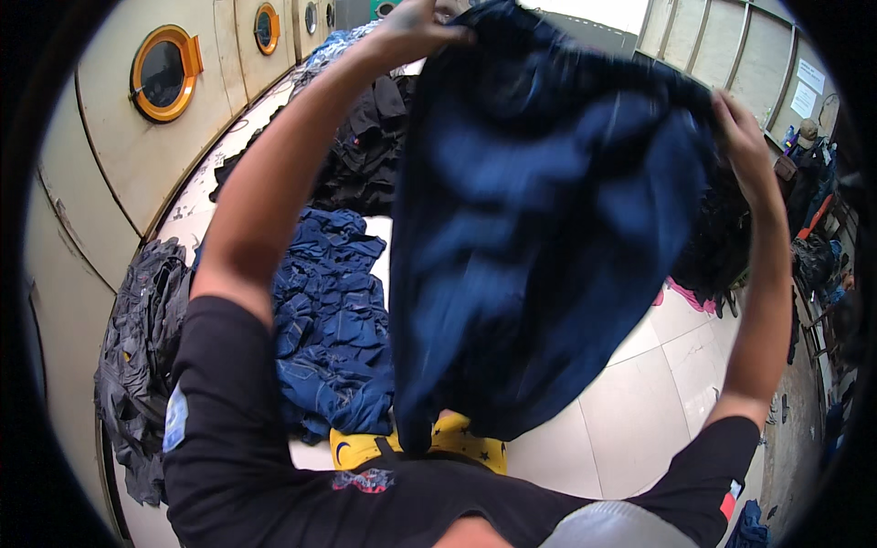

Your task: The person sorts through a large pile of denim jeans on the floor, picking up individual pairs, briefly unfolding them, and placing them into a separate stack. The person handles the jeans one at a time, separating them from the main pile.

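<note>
Raised in front of me hangs a pair of dark blue pants (539,237), slightly blurred and stretched wide along its gathered waistband. My left hand (416,35) is closed on the upper left corner of the waistband, partly cut off by the top edge of the view. At the upper right corner, my right hand (742,137) pinches the other end, a little lower than the left. The cloth narrows downward, and its lower ends hang just in front of my yellow patterned clothing (365,447). Behind the pants, part of the floor and piles is hidden.
On the tiled floor (630,393) lie a blue garment pile (329,320), a dark grey pile (142,356) and a black pile (361,155). Machines with round orange-rimmed doors (164,73) line the left. Pink cloth (690,297) and hanging clutter (808,183) are at right.
</note>
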Available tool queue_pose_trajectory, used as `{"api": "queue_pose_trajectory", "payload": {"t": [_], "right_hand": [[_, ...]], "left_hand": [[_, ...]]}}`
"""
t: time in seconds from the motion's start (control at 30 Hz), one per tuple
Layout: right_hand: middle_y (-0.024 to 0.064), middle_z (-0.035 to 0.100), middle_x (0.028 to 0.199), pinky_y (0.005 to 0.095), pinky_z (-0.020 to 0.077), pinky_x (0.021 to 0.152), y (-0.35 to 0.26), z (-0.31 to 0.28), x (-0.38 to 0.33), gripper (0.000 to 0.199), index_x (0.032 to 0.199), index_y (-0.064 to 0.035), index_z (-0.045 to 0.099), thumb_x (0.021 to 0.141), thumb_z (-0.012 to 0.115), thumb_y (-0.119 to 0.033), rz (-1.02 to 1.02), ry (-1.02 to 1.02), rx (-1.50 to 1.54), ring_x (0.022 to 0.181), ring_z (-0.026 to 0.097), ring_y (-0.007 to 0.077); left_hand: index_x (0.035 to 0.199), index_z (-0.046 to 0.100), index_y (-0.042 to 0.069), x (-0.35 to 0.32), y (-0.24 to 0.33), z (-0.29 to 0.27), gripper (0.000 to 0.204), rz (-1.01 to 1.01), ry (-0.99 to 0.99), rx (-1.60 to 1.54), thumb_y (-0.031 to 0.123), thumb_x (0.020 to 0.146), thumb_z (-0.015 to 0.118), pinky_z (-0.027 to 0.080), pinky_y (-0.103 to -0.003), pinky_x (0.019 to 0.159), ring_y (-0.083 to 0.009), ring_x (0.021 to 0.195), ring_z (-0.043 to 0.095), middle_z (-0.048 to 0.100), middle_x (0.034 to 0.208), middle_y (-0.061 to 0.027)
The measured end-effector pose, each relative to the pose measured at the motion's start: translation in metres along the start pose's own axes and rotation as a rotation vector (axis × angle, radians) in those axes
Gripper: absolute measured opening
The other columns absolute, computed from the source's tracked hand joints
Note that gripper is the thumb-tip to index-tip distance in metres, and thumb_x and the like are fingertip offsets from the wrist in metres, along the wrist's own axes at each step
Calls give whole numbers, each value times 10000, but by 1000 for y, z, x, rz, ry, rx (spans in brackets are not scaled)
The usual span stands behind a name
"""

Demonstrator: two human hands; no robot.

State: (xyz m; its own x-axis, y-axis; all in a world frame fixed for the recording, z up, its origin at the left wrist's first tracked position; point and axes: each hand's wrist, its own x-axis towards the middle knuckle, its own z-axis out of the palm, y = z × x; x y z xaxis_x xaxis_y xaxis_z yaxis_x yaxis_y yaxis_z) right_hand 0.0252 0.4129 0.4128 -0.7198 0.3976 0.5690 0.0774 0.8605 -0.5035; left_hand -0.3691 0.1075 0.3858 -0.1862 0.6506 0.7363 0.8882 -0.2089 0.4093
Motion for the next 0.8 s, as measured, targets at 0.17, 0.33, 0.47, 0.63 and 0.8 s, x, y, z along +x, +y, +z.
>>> {"api": "queue_pose_trajectory", "payload": {"t": [0.17, 0.33, 0.47, 0.63, 0.8], "right_hand": [[385, 261, 1706, 510, 312, 1291, 122, 146, 75, 746, 1642, -61, 416, 1051, 681, -430, -250, 411, -296, 1613, 250, 510], [311, 429, 1659, 662, 289, 1253, 171, 323, -134, 718, 1617, -94, 487, 1101, 500, -591, 322, -267, -222, 1561, 358, 518], [245, 558, 1552, 457, 425, 1202, 195, 337, -285, 528, 1571, -13, 516, 1144, 546, -322, 431, 181, 136, 1403, 566, 366], [171, 590, 1506, 409, 495, 1118, 186, 370, -441, 490, 1526, 11, 518, 1109, 577, -241, 134, -8, -78, 1335, 604, 269], [279, 690, 1352, 492, 529, 1066, 122, 408, -513, 684, 1457, 77, 544, 984, 733, -380, 911, -1196, 83, 1242, 673, 431]], "left_hand": [[1493, 572, 51, 1, -132, 128, 742, -144, 335, 563, 496, 943, 796, 559, -447, 1053, -369, 1254, 690, 699, 1368, -204], [1720, 316, 278, -249, -106, 267, 948, -758, -525, 264, 815, 969, 529, 168, -815, 1217, -564, 1616, 175, 231, 1787, -209], [1651, 439, 159, -399, -53, 275, 783, -637, -177, 101, 512, 1004, 705, 282, -585, 1293, -493, 1595, 306, 343, 1744, -203], [1614, 459, 70, -570, -43, 220, 876, -747, 48, 250, 525, 935, 773, 275, -588, 1291, -443, 1591, 345, 416, 1686, -227], [1733, 217, 181, -684, -87, 199, 1291, -1583, -566, 448, 764, 759, 832, 352, -695, 1204, -434, 1566, 386, 309, 1718, -283]]}}
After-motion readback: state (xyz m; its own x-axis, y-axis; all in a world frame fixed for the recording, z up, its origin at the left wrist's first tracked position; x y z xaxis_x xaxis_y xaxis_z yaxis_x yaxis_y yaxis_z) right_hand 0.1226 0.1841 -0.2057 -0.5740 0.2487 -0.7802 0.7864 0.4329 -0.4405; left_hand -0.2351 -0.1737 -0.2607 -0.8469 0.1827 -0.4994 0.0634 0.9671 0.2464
